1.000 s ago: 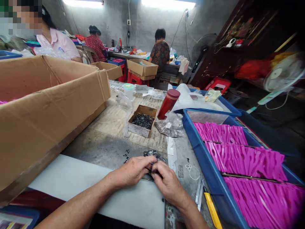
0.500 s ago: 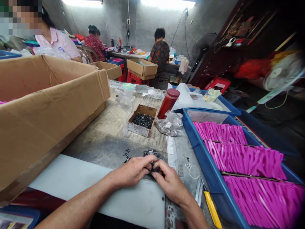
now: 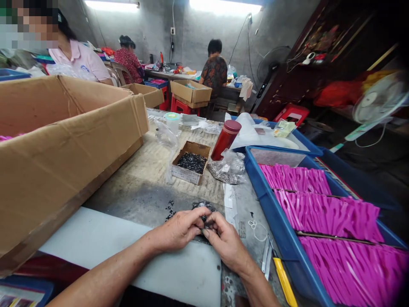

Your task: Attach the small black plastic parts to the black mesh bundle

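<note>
My left hand (image 3: 180,230) and my right hand (image 3: 225,238) meet over the near edge of the table, fingertips pinched together. Between them is a small black piece (image 3: 203,218), mostly covered by the fingers, so its kind does not show. Just behind the fingers lies a dark, shiny plastic bag (image 3: 201,205), partly hidden by the hands. Several tiny black pieces (image 3: 170,209) are scattered left of it. Farther back stands a small cardboard box (image 3: 188,174) filled with thin black pieces (image 3: 192,163).
A large cardboard box (image 3: 79,136) walls off the left. On the right, a blue tray (image 3: 271,217) holds rows of magenta strips (image 3: 332,251). A yellow-handled tool (image 3: 283,281) lies beside it. Behind are a red flask (image 3: 226,140) and a clear bag (image 3: 231,164). Other people sit farther back.
My fingers have shifted slightly around the small black piece, and a bit more of it shows between them. Everything else stays in place apart from a slight camera shift.
</note>
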Demonstrator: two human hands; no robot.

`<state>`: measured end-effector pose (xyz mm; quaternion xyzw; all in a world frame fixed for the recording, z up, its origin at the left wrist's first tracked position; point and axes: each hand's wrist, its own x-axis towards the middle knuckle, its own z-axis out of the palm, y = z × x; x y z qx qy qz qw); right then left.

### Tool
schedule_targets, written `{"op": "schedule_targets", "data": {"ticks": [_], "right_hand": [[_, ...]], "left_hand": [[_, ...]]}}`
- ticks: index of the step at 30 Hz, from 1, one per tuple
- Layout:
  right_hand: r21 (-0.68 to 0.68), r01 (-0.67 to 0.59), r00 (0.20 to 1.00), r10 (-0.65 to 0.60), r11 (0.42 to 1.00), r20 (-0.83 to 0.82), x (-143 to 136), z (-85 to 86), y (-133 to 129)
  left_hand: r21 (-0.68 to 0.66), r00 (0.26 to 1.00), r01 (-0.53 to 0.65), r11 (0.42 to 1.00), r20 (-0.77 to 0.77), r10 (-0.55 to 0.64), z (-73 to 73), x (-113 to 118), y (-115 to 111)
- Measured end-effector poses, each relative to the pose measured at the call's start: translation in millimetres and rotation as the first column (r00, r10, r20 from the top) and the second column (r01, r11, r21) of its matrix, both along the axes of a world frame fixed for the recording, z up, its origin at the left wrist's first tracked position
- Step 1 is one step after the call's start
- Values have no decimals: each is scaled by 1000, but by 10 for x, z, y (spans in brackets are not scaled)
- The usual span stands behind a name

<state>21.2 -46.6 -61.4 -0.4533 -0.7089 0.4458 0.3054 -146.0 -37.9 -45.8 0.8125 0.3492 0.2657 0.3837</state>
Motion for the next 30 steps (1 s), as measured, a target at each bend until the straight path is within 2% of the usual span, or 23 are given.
{"op": "schedule_targets", "data": {"ticks": [6,9,12,16,19,20,24,27,30], "right_hand": [[32,43,996,-41,999,-78,6,-56,2],[49,112,990,-107,993,-97,19,-82,10],[75,211,973,-203,975,-111,22,-98,24],[101,282,957,-273,954,-99,2,-87,30],[131,287,957,-277,949,-84,-11,-64,23],[143,287,957,-278,947,-82,-11,-57,21],[169,284,959,-278,944,-59,10,-46,23],[184,291,956,-291,939,-28,32,-46,22],[196,293,955,-296,936,-16,42,-37,16]], "left_hand": [[-78,995,-77,994,61,81,-11,-2,-1],[-155,964,-188,970,163,212,2,-40,38],[-171,913,-313,934,219,346,96,-121,180],[-43,863,-473,880,177,472,335,-225,575],[166,802,-590,790,6,598,487,-242,941],[248,775,-595,764,-73,627,517,-235,1049],[326,745,-578,748,-165,647,533,-186,1300],[356,740,-549,756,-214,638,504,-172,1237],[353,766,-473,807,-288,575,482,-224,1006]]}}
